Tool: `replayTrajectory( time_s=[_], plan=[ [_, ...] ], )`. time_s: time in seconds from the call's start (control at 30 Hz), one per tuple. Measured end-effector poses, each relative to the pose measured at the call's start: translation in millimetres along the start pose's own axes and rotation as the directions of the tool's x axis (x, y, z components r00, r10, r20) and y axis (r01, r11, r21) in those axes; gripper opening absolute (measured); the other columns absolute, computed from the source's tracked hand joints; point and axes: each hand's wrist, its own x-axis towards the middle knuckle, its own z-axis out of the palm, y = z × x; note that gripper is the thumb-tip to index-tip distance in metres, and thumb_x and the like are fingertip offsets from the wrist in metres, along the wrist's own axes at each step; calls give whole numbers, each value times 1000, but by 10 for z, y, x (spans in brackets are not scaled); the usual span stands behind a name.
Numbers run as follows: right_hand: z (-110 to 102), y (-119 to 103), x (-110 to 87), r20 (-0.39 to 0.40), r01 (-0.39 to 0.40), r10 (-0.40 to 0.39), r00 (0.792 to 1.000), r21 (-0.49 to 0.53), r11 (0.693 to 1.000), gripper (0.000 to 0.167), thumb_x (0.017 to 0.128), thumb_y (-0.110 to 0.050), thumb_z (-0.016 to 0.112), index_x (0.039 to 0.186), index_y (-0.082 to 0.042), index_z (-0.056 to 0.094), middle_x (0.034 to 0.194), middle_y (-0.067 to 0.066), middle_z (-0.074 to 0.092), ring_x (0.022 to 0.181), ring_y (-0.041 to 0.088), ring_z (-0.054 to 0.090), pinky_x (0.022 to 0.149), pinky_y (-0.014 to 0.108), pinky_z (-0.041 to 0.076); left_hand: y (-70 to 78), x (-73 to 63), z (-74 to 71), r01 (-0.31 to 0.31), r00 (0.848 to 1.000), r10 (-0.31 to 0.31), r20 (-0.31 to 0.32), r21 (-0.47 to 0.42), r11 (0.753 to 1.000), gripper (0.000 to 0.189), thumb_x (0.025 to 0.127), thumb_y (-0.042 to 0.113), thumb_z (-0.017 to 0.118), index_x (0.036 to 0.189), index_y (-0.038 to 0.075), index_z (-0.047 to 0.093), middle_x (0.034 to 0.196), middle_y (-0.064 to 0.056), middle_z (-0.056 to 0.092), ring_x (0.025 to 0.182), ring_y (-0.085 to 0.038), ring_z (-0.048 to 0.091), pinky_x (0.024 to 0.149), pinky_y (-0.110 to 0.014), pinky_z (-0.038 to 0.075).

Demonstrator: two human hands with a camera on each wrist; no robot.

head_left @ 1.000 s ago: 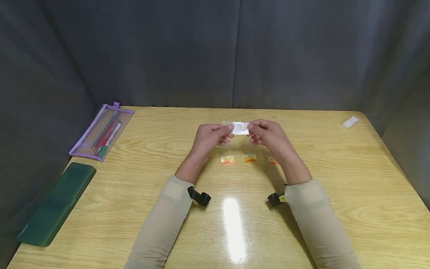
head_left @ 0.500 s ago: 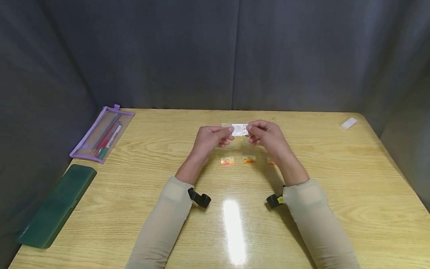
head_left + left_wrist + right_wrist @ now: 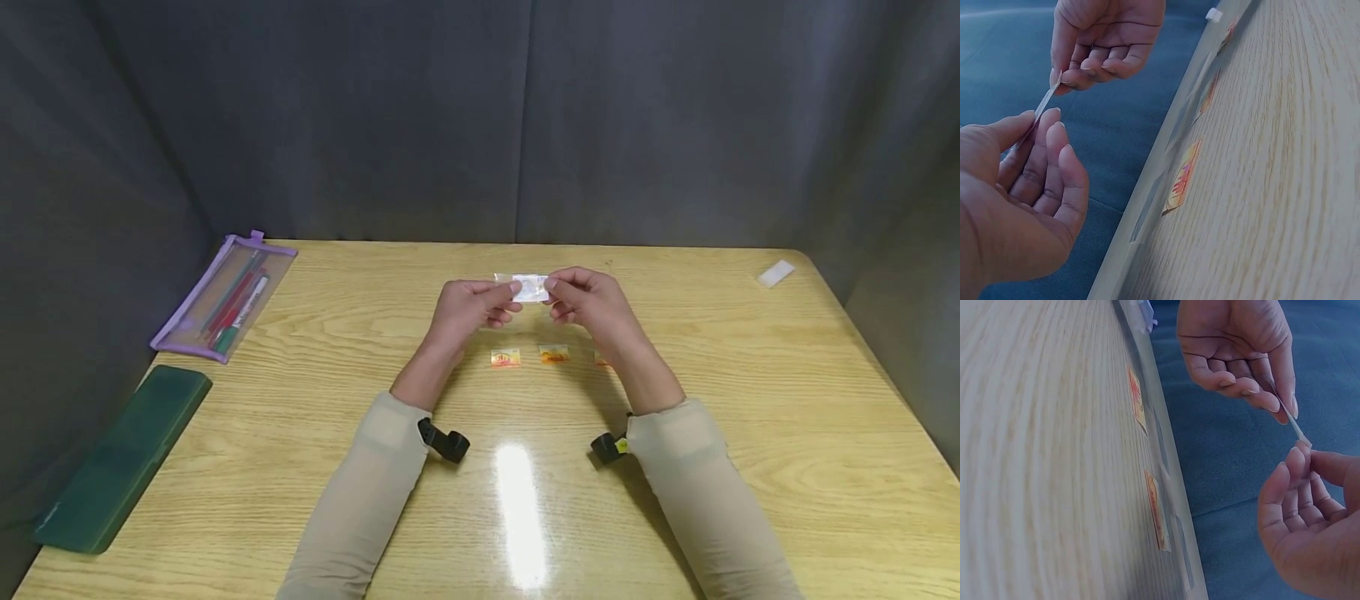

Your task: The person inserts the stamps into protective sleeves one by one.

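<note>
Both hands pinch a small white postage stamp [image 3: 532, 288] with a faint printed picture, held above the far part of the table. My left hand [image 3: 474, 307] grips its left end between thumb and fingers; my right hand [image 3: 594, 307] pinches the right end. A clear film piece [image 3: 503, 277] shows beyond the left thumb; whether it is held I cannot tell. Seen edge-on in the left wrist view, the stamp [image 3: 1044, 103] is a thin strip spanning both hands' fingertips. Below the hands, a yellow-orange stamp [image 3: 506, 357], a second [image 3: 554, 354] and a third, partly hidden by the right wrist, lie in a row.
Clear plastic strips [image 3: 1147, 206] lie along the table beyond the row. At the left are a purple-edged mesh pouch [image 3: 187, 329] with pens and a green case [image 3: 123, 458]. A small white block [image 3: 776, 273] sits near the far right corner. Dark curtains [image 3: 375, 125] surround the table.
The right hand has moved slightly left with the white stamp, whose visible part now sits closer to the left thumb. The left hand stays almost in place.
</note>
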Motion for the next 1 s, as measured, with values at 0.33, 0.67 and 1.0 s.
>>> replayTrajectory(
  time_s=[0.33, 0.67, 1.0],
  plan=[
    [58, 1, -19, -37, 13, -13, 999, -9, 1000, 28, 104, -25, 59, 119, -1, 62, 94, 0, 62, 75, 9, 63, 76, 24, 58, -3, -2, 3, 7, 1000, -7, 15, 0, 1000, 35, 93, 28, 76, 110, -2, 76, 80, -3, 78, 64, -8, 69, 75, -39, 63],
    [86, 22, -19, -71, 18, -18, 997, 4, 1000, 26, 104, -22, 59, 117, -1, 63, 92, 0, 62, 75, 9, 61, 74, 23, 56, -12, -10, 8, 6, 1000, -6, 17, 1, 1000, 32, 93, 28, 76, 108, -1, 77, 77, 0, 76, 64, -8, 69, 77, -40, 63],
    [92, 15, -17, -25, 1, -1, 1000, -8, 1000, 31, 103, -27, 60, 122, -2, 64, 96, -2, 62, 77, 10, 61, 75, 24, 55, -12, 3, -2, 16, 1000, -15, 19, -10, 1000, 33, 92, 28, 77, 110, 0, 77, 78, -1, 77, 64, -8, 69, 76, -39, 63]
  ],
)
